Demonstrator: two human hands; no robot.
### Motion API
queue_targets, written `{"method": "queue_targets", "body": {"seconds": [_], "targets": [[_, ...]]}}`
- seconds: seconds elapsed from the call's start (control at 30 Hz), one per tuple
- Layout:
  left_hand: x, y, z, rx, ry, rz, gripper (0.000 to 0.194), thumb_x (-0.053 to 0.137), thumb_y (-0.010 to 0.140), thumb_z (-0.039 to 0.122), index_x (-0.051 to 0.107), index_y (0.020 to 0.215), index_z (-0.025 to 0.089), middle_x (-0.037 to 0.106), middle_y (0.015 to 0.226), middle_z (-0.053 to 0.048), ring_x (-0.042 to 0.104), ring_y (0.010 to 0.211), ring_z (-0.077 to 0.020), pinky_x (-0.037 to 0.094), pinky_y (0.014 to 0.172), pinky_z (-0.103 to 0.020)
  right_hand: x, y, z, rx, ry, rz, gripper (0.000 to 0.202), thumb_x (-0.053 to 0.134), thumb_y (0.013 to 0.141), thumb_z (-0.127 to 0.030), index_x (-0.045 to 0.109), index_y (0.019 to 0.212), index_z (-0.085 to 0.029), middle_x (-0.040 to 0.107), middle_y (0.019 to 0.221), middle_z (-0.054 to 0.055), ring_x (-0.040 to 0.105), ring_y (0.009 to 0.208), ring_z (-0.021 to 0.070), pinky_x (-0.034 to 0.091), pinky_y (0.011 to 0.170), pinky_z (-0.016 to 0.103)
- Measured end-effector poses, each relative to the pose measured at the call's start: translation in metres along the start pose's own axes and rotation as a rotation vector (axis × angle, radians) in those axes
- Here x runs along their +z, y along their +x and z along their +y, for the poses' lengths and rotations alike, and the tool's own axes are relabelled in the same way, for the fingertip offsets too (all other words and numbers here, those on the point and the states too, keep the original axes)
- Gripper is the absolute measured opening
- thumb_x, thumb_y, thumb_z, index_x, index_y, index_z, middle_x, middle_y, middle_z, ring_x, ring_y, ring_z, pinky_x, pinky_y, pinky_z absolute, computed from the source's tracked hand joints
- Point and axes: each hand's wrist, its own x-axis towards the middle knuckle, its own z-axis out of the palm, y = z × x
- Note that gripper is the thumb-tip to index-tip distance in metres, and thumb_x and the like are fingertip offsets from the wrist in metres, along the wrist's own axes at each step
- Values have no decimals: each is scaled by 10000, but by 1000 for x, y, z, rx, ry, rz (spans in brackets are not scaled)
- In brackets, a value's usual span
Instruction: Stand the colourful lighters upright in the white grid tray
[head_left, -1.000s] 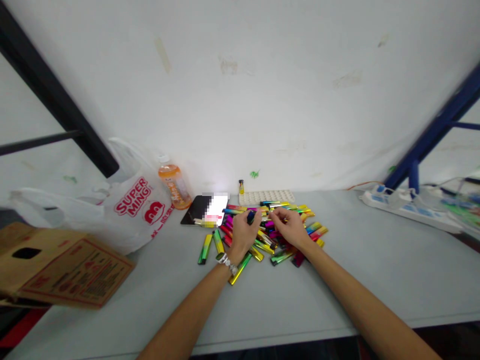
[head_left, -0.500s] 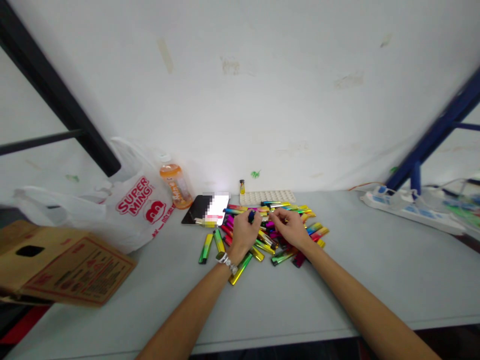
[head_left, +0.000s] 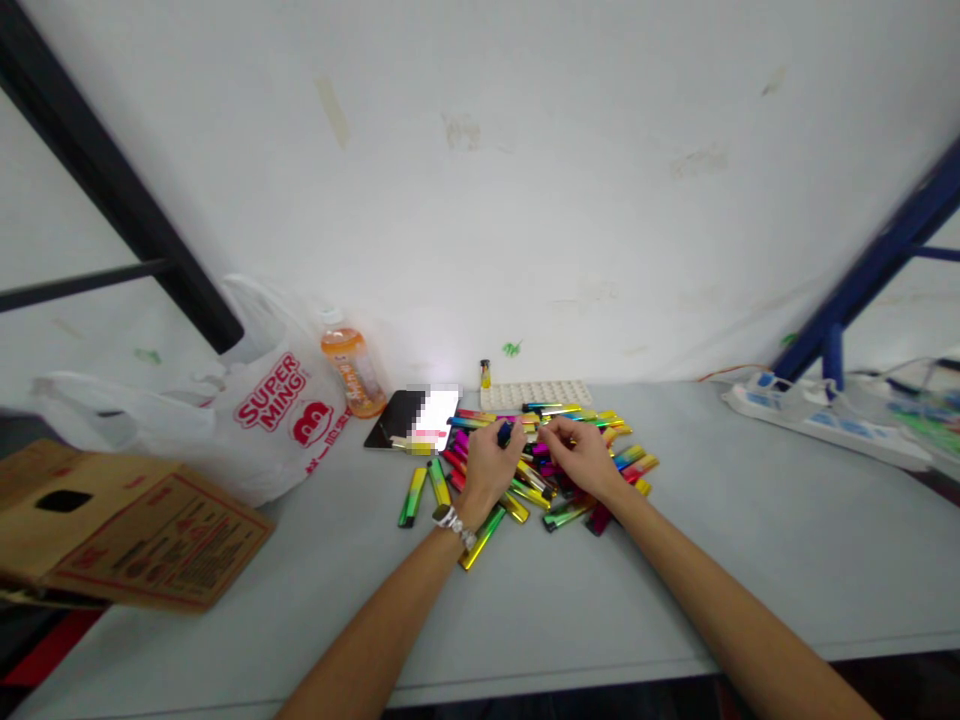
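Observation:
Over a loose heap of shiny, many-coloured lighters (head_left: 531, 492), my two hands work close together. My left hand (head_left: 491, 465), with a metal watch on its wrist, is closed around a lighter whose dark blue end (head_left: 505, 433) shows between the fingers. Just to its right, my right hand (head_left: 581, 455) has its fingertips pinched, facing the left hand. Whatever is in that pinch is too small or hidden to make out. One small lighter (head_left: 485, 374) stands upright by the left end of a white studded tray (head_left: 536, 394) behind the heap.
A tablet or phone (head_left: 390, 418) with a bright screen lies left of the heap. Further left are an orange drink bottle (head_left: 354, 370), a white plastic bag (head_left: 255, 420) and an open cardboard box (head_left: 161, 540). A white power strip (head_left: 817, 425) lies at the right.
Almost nothing differs. Both hands hold the same place and pose above the lighters; the whole view has shifted very slightly.

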Motion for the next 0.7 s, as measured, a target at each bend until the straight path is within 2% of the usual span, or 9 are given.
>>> {"method": "queue_targets", "body": {"seconds": [0.23,0.33,0.43,0.57,0.7], "targets": [[-4,1,2,-21,47,-19,464,518,884,547,443,600,187,456,541,41,404,530,-107,275,521,-250,0,0,3,-15,-17,-2,326,509,922,-402,559,690,-178,493,545,-33,429,515,112,318,511,240],[-6,1,6,-4,68,-2,362,474,924,523,496,783,191,539,656,27,505,611,-129,348,583,-247,1,0,3,-19,0,12,326,514,924,-403,566,695,-177,485,560,-34,419,521,109,325,511,238],[-9,1,9,27,65,-45,315,433,952,511,488,957,201,569,741,14,552,680,-152,390,628,-258,1,0,-1,-43,28,49,250,533,922,-391,639,856,-175,511,614,-28,452,554,119,361,523,239],[-9,1,10,65,15,-213,357,376,975,504,553,938,197,622,797,-20,584,755,-177,432,715,-292,0,-3,-15,-184,64,43,259,544,928,-334,634,1132,-201,597,808,20,540,695,149,455,608,262],[-10,1,8,59,-132,-269,415,356,977,500,617,886,190,667,848,-45,590,819,-195,448,776,-313,2,-5,-33,-317,62,-28,243,558,927,-279,657,1142,-223,595,1087,87,576,845,165,504,721,304]]}}
